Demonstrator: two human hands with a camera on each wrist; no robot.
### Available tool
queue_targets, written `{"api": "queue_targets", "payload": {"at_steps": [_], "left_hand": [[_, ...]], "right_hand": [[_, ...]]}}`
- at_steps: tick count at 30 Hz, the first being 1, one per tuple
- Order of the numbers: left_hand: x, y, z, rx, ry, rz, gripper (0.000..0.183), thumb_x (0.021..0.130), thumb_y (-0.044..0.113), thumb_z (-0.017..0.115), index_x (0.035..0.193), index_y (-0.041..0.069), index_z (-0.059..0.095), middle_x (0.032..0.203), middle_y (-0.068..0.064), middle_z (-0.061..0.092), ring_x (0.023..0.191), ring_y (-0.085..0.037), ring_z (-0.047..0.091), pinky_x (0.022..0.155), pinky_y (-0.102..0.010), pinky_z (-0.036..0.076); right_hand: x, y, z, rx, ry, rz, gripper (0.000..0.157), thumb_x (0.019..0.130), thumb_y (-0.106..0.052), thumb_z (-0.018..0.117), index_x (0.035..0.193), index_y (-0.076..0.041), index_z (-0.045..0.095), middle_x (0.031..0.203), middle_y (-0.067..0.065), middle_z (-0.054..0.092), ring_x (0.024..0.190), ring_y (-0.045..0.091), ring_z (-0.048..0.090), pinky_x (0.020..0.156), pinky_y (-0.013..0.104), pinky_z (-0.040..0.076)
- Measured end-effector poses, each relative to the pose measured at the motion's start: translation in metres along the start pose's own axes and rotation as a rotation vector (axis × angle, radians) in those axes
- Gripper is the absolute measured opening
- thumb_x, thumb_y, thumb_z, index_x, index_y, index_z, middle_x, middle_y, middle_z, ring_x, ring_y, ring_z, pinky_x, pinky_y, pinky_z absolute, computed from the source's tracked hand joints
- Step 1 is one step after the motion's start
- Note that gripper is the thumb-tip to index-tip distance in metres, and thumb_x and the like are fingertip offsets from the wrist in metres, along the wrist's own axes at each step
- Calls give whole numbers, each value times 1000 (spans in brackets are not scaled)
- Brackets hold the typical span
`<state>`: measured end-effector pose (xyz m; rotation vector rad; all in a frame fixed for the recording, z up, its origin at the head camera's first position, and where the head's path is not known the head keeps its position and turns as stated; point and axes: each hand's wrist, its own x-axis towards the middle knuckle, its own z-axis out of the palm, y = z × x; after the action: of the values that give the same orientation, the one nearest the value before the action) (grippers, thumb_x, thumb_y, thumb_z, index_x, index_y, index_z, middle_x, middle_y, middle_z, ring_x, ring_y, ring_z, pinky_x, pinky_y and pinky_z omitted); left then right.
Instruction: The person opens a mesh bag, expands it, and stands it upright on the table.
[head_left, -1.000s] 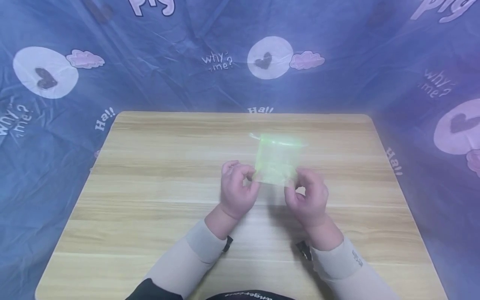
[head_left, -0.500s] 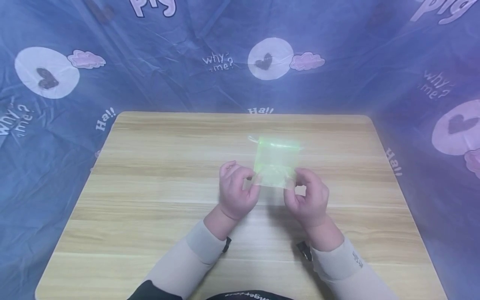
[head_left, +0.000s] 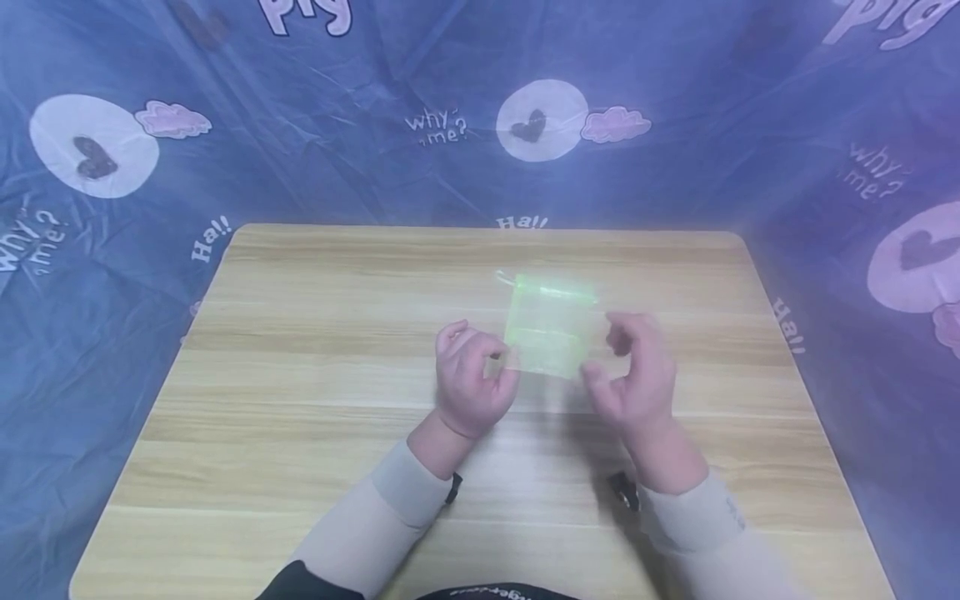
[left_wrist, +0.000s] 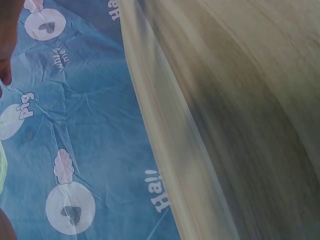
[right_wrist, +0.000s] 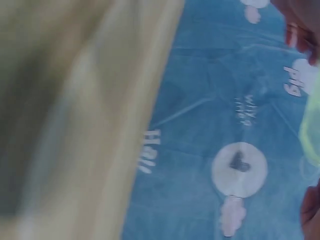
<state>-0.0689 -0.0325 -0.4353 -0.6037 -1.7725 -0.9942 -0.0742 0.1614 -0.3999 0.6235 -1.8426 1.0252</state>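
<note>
A small sheer green drawstring pouch (head_left: 551, 329) is held up over the table in the head view, its corded end pointing away from me. My left hand (head_left: 476, 383) pinches its near left corner between thumb and index finger. To the right of the pouch is my right hand (head_left: 637, 375), thumb and index finger spread apart with nothing between them. Its thumb tip lies near the pouch's near right corner. Only a slice of the green pouch (right_wrist: 312, 127) enters the right wrist view, at the right edge. A thin sliver of the pouch (left_wrist: 2, 167) shows in the left wrist view.
The wood-grain table (head_left: 300, 350) has rounded far corners. Behind it and along both sides hangs a blue printed cloth (head_left: 360, 150) with white circles, hearts and lettering. A white cord loop (head_left: 506, 277) sticks out at the pouch's far left corner.
My right hand has let go of the pouch's near right corner and moved a little right, its thumb and index finger parting. The left hand keeps its pinch, and the pouch has shifted slightly.
</note>
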Motion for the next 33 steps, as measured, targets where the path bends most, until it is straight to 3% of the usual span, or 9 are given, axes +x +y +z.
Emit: {"api": "queue_targets", "payload": {"at_steps": [3, 5, 8, 11, 15, 19, 28, 31, 33], "left_hand": [[-1, 1, 1, -4, -14, -1, 12, 77, -1, 62, 87, 4, 58, 72, -5, 63, 60, -21, 59, 86, -56, 51], [-1, 1, 1, -4, -25, 1, 12, 77, 0, 62, 87, 4, 58, 72, -5, 64, 62, -21, 60, 87, -57, 51], [-2, 0, 0, -11, -41, 10, 9, 80, 2, 63, 87, 5, 59, 72, -5, 65, 63, -20, 61, 88, -58, 51], [-3, -1, 0, -10, -44, 20, 5, 88, 7, 64, 88, 5, 59, 72, -4, 65, 62, -20, 61, 87, -58, 51], [-3, -1, -2, -7, -61, -8, 10, 93, 12, 64, 89, 5, 59, 72, -5, 66, 62, -20, 61, 88, -59, 52], [-3, -3, -6, -25, -176, -108, 13, 91, 16, 66, 92, 4, 63, 76, -6, 68, 68, -21, 65, 89, -59, 52], [-3, -16, -26, -183, -649, -424, 44, 92, 17, 77, 126, -3, 59, 110, -10, 71, 94, -23, 67, 87, -42, 54], [-5, -18, -29, -192, -713, -527, 50, 90, 14, 78, 133, -2, 57, 118, -9, 70, 101, -23, 66, 85, -40, 56], [-6, -20, -30, -186, -685, -570, 44, 90, 6, 72, 131, 0, 60, 118, -8, 72, 100, -22, 67, 81, -40, 56]], "right_hand": [[22, 4, -4, 35, -68, 105, 43, 99, -31, 61, 106, 12, 65, 90, 28, 59, 81, 38, 53, 77, 30, 41], [36, 7, -8, 61, -190, 183, 31, 93, -16, 62, 108, 11, 68, 105, 32, 61, 96, 40, 56, 86, 31, 41], [51, 9, -13, 84, -400, 326, 19, 97, -7, 64, 107, 9, 71, 122, 31, 63, 113, 38, 58, 92, 39, 44], [63, 8, -15, 114, -575, 450, 10, 100, -2, 65, 101, 6, 71, 129, 25, 66, 116, 36, 61, 92, 48, 47], [72, 6, -15, 148, -716, 545, 12, 103, -4, 62, 95, 2, 68, 130, 21, 68, 115, 36, 63, 91, 52, 50], [76, 5, -14, 150, -773, 596, 14, 105, -6, 60, 96, 2, 68, 133, 22, 67, 123, 39, 61, 93, 55, 50], [78, 11, -15, 131, -812, 597, 14, 106, -6, 59, 99, 3, 67, 137, 28, 63, 123, 46, 59, 96, 64, 48], [78, 10, -14, 133, -806, 588, 13, 106, -6, 59, 98, 2, 66, 136, 26, 64, 123, 45, 59, 97, 62, 48], [78, 10, -12, 137, -798, 580, 12, 105, -5, 60, 97, 2, 65, 135, 25, 64, 123, 44, 59, 98, 61, 48]]}}
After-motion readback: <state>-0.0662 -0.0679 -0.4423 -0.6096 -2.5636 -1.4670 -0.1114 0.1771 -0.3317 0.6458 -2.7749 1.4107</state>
